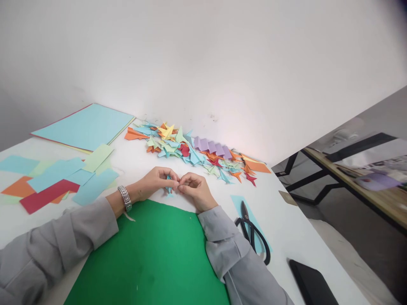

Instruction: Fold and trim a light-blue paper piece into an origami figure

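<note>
My left hand (159, 181), with a metal bracelet on the wrist, pinches a small light-blue folded paper (169, 191). Part of that paper pokes out above and below the fingers. My right hand (197, 190) is closed, its thumb and forefinger pressed together against the left fingertips. What lies between the right fingertips is too small to make out. Both hands are just beyond the far edge of a green sheet (152, 254). Past them is a heap of small folded paper shapes (181, 148) in several colours.
Loose coloured paper rectangles (60, 173) lie at left, below a stack of large sheets (85, 125). To the right, black-handled scissors (251, 228) rest on a blue strip (237, 203). A black phone-like object (313, 281) lies near the table's right edge. The wall borders the back.
</note>
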The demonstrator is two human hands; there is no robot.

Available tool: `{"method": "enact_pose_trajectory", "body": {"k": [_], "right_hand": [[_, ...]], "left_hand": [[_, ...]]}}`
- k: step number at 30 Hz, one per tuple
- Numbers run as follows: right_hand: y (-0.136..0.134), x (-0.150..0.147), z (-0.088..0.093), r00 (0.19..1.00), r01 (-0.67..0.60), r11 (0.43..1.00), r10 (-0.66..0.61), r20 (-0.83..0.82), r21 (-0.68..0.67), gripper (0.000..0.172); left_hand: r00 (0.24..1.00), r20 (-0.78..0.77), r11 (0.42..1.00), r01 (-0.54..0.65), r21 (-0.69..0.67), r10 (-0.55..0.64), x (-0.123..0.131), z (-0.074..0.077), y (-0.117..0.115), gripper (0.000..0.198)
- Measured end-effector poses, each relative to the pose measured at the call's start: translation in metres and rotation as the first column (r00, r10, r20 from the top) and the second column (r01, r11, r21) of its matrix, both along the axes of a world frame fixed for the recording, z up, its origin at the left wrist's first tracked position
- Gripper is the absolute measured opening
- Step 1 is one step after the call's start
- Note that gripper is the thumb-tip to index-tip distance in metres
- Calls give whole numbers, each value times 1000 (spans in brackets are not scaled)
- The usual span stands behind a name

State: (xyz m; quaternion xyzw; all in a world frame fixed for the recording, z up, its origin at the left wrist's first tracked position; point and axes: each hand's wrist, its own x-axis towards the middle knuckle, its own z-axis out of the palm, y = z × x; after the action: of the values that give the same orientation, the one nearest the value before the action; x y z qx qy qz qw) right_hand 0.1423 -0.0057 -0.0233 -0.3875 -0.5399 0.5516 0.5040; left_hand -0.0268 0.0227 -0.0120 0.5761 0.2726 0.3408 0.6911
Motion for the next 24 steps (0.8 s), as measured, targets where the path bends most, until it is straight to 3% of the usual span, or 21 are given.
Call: {"method": "enact_pose_trajectory", "body": {"k": [4,13,20,24], "right_hand": [[-1,-1,1,999,-41,999,41,-21,-1,13],[0,2,1,999,-27,999,26,-25,-34,13],[3,2,1,998,1,1000,-2,-56,-25,9],[4,2,-1,996,40,999,-42,-77,-24,8]], "left_hand": [[999,-37,998,0,71,2,1,-1,0,22],[1000,20,999,8,39,-9,0,-6,2,11],[996,-7,996,-87,13,87,1,-2,1,9],[983,-65,978,-162,129,172,1,-2,0,18]]}}
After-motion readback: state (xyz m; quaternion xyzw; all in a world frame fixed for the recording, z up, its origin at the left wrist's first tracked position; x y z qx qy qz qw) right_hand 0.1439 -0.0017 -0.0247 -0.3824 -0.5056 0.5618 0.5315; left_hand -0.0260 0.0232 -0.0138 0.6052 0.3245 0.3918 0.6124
